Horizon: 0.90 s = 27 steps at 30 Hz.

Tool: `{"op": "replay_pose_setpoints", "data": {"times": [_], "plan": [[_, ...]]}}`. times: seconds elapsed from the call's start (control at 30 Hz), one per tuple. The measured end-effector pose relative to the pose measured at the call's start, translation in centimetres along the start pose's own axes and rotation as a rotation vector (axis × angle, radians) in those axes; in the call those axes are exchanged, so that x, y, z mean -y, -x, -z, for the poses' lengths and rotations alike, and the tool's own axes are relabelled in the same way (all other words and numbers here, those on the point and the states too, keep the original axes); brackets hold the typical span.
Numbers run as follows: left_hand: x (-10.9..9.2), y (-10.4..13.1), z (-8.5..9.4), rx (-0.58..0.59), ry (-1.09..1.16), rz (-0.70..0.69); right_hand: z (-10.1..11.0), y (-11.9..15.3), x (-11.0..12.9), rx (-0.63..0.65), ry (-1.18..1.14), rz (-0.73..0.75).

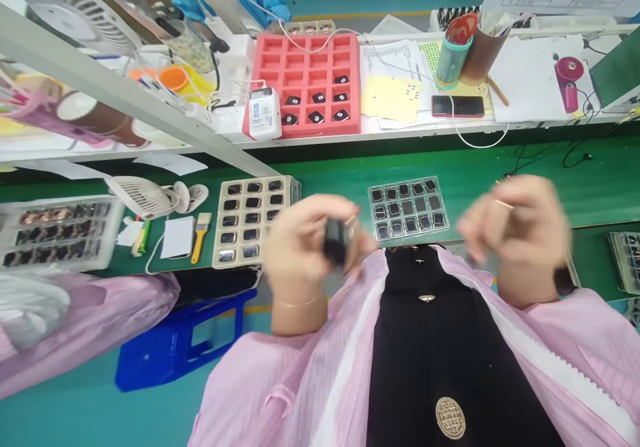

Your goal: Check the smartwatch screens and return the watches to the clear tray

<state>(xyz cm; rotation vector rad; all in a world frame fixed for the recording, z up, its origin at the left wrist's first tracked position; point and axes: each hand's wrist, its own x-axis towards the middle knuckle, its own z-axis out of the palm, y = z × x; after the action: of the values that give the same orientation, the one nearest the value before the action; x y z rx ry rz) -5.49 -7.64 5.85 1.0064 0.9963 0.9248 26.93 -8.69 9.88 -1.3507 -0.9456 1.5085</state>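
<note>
My left hand [304, 244] is closed around a small black square piece [336, 242] that looks like a watch case; motion blurs its edges. On the right, my right hand [523, 230] is raised with its fingers curled together, also blurred, and whatever they may hold cannot be made out. Between and beyond the hands lies a clear plastic tray [371, 214] with rows of black square pieces in its pockets. A cream tray [218, 234] with more such pieces, several of them shiny, sits just left of my left hand.
A red foam tray [306, 130] with several black pieces stands on the white shelf [400, 130], beside a phone [457, 106] and a teal cup [453, 60]. Leftward on the green bench are a brush [201, 237], a white fan [137, 195] and a co-worker's pink sleeve [115, 300].
</note>
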Motion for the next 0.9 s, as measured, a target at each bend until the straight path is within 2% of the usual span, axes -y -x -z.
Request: {"op": "replay_pose_setpoints", "data": {"times": [0.07, 0.13, 0.23, 0.33, 0.6, 0.9], "plan": [[0.9, -2.9, -1.5, 0.186, 0.014, 0.025, -1.2, -2.8, -1.6, 0.227, -0.026, 0.067], [2.5, -5.0, -3.1, 0.26, 0.037, 0.053, -2.0, -5.3, -3.9, 0.405, -0.045, 0.149], [5.3, -6.5, -4.8, 0.185, -0.018, 0.078, -2.0, -7.5, -7.1, 0.375, 0.049, 0.188], [6.9, -6.7, -5.4, 0.13, -0.032, 0.059, -1.6, -7.9, -8.7, 0.354, 0.109, 0.184], [6.8, -7.0, -5.5, 0.063, 0.008, -0.002, -1.3, -8.0, -9.2, 0.383, 0.083, 0.209], [6.7, -6.4, -5.6, 0.039, -0.005, -0.014, -1.4, -8.0, -9.8, 0.41, 0.08, 0.228]]}}
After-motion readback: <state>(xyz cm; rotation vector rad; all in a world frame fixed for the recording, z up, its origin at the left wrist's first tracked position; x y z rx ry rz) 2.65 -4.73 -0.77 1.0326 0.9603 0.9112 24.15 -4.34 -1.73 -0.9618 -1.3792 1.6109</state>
